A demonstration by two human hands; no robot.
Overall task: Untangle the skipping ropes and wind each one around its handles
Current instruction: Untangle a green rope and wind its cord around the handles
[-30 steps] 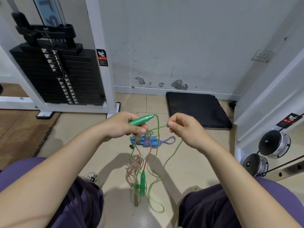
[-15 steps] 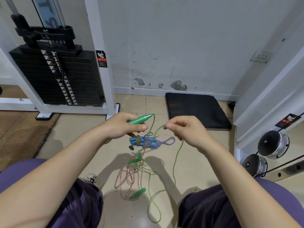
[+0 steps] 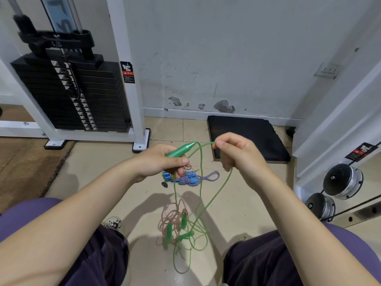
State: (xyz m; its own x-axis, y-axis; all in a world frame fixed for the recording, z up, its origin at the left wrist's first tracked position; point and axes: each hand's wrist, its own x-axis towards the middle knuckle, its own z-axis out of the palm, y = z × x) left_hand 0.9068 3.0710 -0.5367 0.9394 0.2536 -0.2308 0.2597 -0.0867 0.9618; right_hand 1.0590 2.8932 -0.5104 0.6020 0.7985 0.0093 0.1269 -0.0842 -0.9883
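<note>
My left hand (image 3: pixel 165 163) grips a green handle (image 3: pixel 181 150) that points up to the right. Its thin green rope (image 3: pixel 214 200) arcs from the handle's tip to my right hand (image 3: pixel 237 154), which pinches it between thumb and forefinger. From there the rope hangs down in long loops. Below, between my knees, hangs a tangle of pink rope (image 3: pixel 171 220) with three more green handles (image 3: pixel 169 231) caught in it. On the floor behind lies a blue-handled rope (image 3: pixel 191 179) with a purple-and-white braided cord wound around its handles.
A weight-stack machine (image 3: pixel 70 96) with a white frame stands at the back left. A black foam pad (image 3: pixel 245 137) lies against the wall. Dumbbells (image 3: pixel 342 181) sit on a rack at right. A brown mat (image 3: pixel 24 168) covers the floor at left.
My right hand has risen and pulled the green rope higher. The hanging tangle has swung and its green handles have bunched closer together.
</note>
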